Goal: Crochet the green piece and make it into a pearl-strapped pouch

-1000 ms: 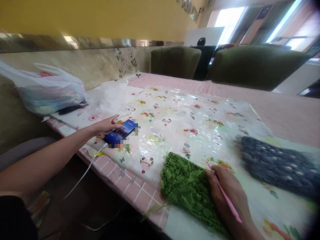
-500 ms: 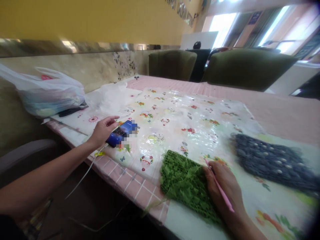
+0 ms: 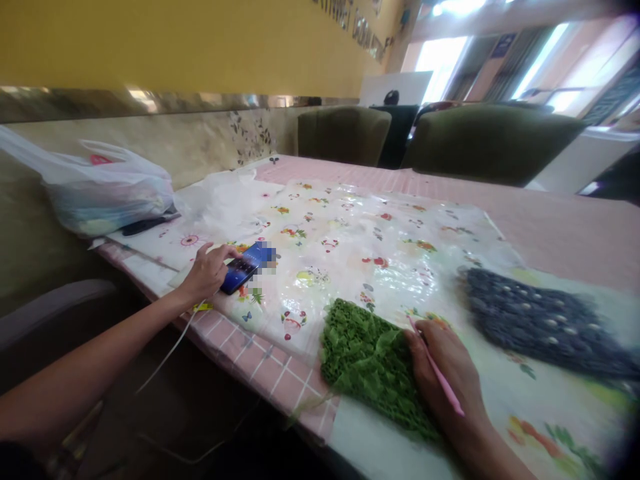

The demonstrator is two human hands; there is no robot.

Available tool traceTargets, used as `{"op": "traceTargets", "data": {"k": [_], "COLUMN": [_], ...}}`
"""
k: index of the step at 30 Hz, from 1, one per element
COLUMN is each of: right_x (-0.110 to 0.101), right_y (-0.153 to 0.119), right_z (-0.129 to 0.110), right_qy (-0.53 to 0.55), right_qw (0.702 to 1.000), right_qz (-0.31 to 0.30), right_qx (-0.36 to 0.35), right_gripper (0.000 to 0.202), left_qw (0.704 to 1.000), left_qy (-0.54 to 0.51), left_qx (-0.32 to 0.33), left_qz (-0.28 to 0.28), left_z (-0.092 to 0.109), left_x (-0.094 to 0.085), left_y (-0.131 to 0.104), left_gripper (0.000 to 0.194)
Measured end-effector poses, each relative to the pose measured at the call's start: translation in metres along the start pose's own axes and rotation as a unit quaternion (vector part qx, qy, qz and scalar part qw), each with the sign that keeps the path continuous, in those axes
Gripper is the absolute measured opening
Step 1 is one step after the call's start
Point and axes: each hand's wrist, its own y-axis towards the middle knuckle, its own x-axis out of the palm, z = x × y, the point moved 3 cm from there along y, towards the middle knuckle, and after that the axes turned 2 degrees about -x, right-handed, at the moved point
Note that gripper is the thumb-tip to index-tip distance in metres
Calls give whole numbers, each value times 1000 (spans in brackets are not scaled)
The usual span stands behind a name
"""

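While the left hand (image 3: 207, 270) is at the phone (image 3: 247, 268), the right hand (image 3: 460, 363) rests on the green crocheted piece (image 3: 370, 360). The left hand grips nothing: its index finger is stretched out over the screen, and the other fingers are loosely bent. Whether the fingertip presses the glass, I cannot tell. The phone lies flat, its screen lit in blue, and a white cable (image 3: 173, 352) comes from under this hand and hangs down past the edge of the surface (image 3: 575, 220).

The right hand is closed around a slim pink tool (image 3: 440, 373), which passes across it at a slant. Its fingers also lie at the right side of the green piece, which is near the front edge. To the right of this hand, apart from it, lies a dark grey-blue piece (image 3: 540, 317) with pale round beads.

Under these things a glossy cover (image 3: 327, 220) with fruits and flowers is spread. At the far left, near the wall, stands a filled plastic bag (image 3: 113, 193), and beyond the surface are two green chairs (image 3: 345, 137).
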Motion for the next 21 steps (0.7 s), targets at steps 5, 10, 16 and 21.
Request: {"op": "traceTargets", "data": {"k": [5,10,16,21], "right_x": [1,0,1,0], "right_y": [-1,-1,-2,-3], "right_z": [2,2,3,2], "right_qy": [-6,-9,-17,-15], "right_qw": [1000,1000,1000,1000], "right_qz": [-11,-4,-13,-4], "right_qx": [11,7,15,9], "right_gripper": [35,34,34,32], "left_qw": [998,998,998,999], "left_qy": [35,52,51,23], "left_qx": [33,33,14,-20], "left_qz": [-30,0,22,27], "left_z": [1,6,14,13], "left_x": [6,-1,-6,-8], "left_y": [2,2,-5,-6], "left_gripper": [39,42,40,36]}}
